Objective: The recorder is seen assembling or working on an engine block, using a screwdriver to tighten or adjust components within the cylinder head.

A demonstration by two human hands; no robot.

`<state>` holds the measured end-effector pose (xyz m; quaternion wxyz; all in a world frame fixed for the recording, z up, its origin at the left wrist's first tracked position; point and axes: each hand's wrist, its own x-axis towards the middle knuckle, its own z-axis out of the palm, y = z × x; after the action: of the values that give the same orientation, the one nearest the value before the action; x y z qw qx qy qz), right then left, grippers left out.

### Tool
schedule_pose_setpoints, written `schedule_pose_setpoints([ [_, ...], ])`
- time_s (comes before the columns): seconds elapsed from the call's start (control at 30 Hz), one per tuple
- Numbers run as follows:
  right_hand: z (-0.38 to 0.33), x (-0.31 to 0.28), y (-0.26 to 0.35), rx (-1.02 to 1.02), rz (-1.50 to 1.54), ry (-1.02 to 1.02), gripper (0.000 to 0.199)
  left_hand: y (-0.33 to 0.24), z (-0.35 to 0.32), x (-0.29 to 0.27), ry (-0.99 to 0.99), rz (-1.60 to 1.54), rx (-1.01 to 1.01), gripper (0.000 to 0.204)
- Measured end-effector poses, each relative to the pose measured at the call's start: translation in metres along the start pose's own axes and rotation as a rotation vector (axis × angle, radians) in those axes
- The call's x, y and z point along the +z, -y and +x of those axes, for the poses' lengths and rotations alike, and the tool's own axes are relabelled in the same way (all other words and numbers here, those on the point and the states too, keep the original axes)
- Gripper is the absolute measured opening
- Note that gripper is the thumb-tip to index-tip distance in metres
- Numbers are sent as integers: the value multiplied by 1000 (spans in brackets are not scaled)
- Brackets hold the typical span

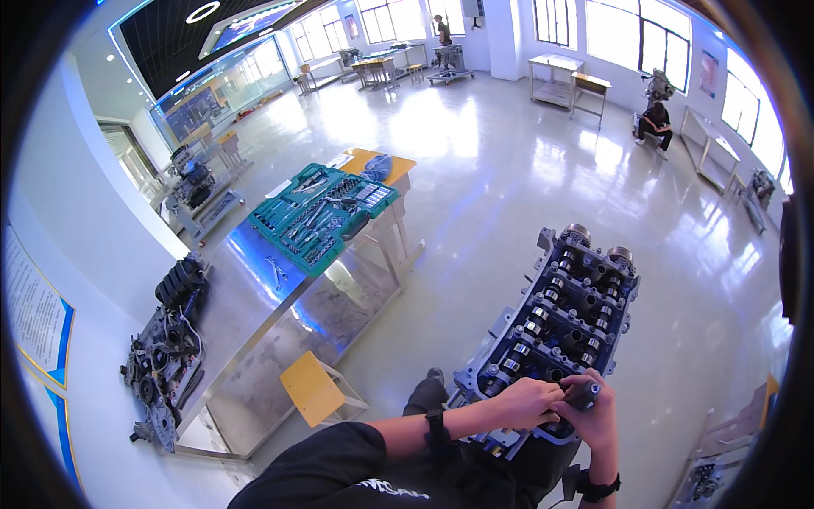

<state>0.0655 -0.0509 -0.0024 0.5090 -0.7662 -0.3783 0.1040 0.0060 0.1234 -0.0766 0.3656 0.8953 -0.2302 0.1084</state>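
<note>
An engine cylinder head with two rows of shiny camshaft lobes stands in front of me, its top uncovered. Over its near end, my right hand is closed round a dark cylindrical tool with a pale tip. The tool's lower part is hidden by my fingers. My left hand reaches in from the left and touches the fingers of the right. Its fingers are bent and pressed together, and what they grip, if anything, cannot be seen.
To the left, a metal workbench carries a green socket tool case, loose wrenches and dark engine parts. A yellow-topped stool stands beside it. Far off are a seated person and a standing person.
</note>
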Motion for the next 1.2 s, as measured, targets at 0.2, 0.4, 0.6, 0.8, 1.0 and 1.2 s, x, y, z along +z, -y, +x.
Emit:
schedule_pose_setpoints([
  [0.2,-2,5,0,87,-104,-145,36,0,0,3,-21,-13,1,23],
  [0.4,0,-2,4,-79,155,6,43,0,0,2,81,72,-70,18],
  [0.6,-7,-11,0,87,317,115,46,-4,1,1,41,16,-68,28],
  [0.8,0,-5,11,59,88,54,45,2,-3,1,18,4,-22,31],
  [1.0,0,3,1,-77,-123,-99,42,1,0,5,-29,-4,14,24],
  [1.2,3,6,-7,39,-88,-58,44,1,-2,0,-33,5,16,20],
])
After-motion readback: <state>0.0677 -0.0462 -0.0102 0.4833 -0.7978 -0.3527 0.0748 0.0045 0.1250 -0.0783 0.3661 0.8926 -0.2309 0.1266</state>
